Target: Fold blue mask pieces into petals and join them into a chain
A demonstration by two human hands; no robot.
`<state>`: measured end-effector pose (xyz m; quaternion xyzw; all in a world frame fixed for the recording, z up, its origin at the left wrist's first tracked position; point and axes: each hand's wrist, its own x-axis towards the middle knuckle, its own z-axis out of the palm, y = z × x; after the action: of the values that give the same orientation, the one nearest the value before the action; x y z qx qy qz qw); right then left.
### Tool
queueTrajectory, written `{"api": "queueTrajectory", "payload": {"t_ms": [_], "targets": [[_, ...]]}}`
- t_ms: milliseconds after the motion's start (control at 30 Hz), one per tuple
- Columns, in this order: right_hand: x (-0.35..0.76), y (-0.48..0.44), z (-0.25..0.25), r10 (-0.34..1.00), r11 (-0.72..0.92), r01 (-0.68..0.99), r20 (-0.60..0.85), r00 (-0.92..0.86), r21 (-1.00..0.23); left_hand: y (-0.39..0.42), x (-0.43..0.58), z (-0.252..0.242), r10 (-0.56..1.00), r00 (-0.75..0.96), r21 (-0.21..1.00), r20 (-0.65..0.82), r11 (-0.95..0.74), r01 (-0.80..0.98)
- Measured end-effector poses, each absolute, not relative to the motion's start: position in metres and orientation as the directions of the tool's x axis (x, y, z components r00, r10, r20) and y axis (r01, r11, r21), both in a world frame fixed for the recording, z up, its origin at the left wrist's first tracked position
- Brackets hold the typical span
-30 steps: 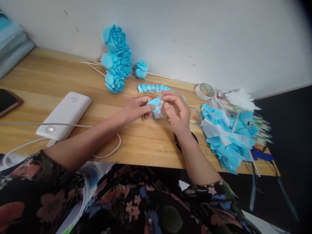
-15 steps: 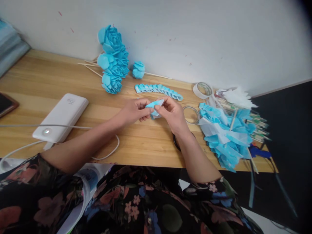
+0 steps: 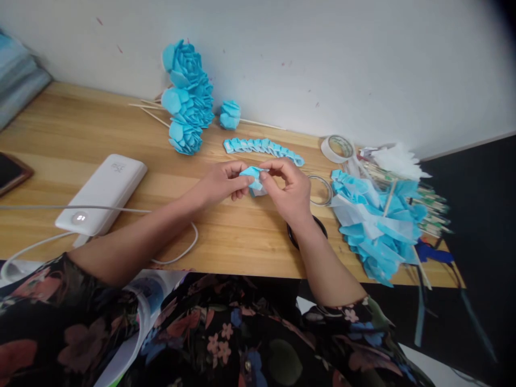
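Note:
My left hand [image 3: 221, 183] and my right hand [image 3: 288, 189] meet over the middle of the wooden table [image 3: 226, 236]. Both pinch one small folded piece of light blue paper [image 3: 253, 176] between thumb and fingers, just above the tabletop. Right behind it lies a curved row of folded blue paper petals [image 3: 263, 147]. Farther back, blue paper flowers on wooden sticks [image 3: 186, 97] lean near the wall, with a small blue bud [image 3: 230, 115] beside them.
A white power bank [image 3: 102, 192] with a white cable [image 3: 177, 252] lies at the left, a dark phone [image 3: 10, 171] at the far left edge. A pile of blue and white paper sheets [image 3: 374, 217], tape rolls [image 3: 338, 148] and sticks fill the right end.
My right fingers have curled over the paper piece and folded its raised tip down, so it looks smaller and flatter. Both hands stay in the same spot.

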<state>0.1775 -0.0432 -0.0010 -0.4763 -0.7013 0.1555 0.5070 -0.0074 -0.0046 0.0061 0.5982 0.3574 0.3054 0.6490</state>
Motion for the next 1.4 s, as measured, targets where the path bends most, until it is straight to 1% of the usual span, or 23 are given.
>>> {"api": "queueTrajectory", "payload": {"t_ms": [100,233,467,667,867,1200,1400], "targets": [[0.1807,-0.0436,0.0014,0.783,0.564,0.524,0.615,-0.094,-0.638,-0.0058,-0.0075,0.0082,0.839,0.537,0.995,-0.089,0.095,0.017],[0.1827,-0.0435,0.0014,0.731,0.620,0.538,0.670,-0.131,-0.571,-0.0071,-0.0071,0.0088,0.845,0.528,0.996,-0.082,0.095,0.003],[0.1833,-0.0444,0.0006,0.704,0.620,0.610,0.693,-0.156,-0.494,-0.0058,-0.0069,0.0052,0.855,0.517,0.997,-0.052,0.078,-0.029],[0.1827,-0.0436,0.0003,0.672,0.654,0.611,0.715,-0.196,-0.447,-0.0063,-0.0072,0.0047,0.857,0.514,0.994,-0.040,0.087,-0.066],[0.1849,-0.0419,-0.0019,0.686,0.645,0.630,0.691,-0.228,-0.432,-0.0049,-0.0068,0.0015,0.856,0.517,0.990,-0.029,0.097,-0.106],[0.1830,-0.0424,-0.0025,0.652,0.671,0.625,0.719,-0.242,-0.398,-0.0066,-0.0068,0.0035,0.861,0.508,0.991,-0.007,0.073,-0.110],[0.1830,-0.0423,-0.0016,0.673,0.668,0.617,0.692,-0.262,-0.416,-0.0052,-0.0060,0.0010,0.866,0.499,0.985,-0.029,0.110,-0.134]]}}
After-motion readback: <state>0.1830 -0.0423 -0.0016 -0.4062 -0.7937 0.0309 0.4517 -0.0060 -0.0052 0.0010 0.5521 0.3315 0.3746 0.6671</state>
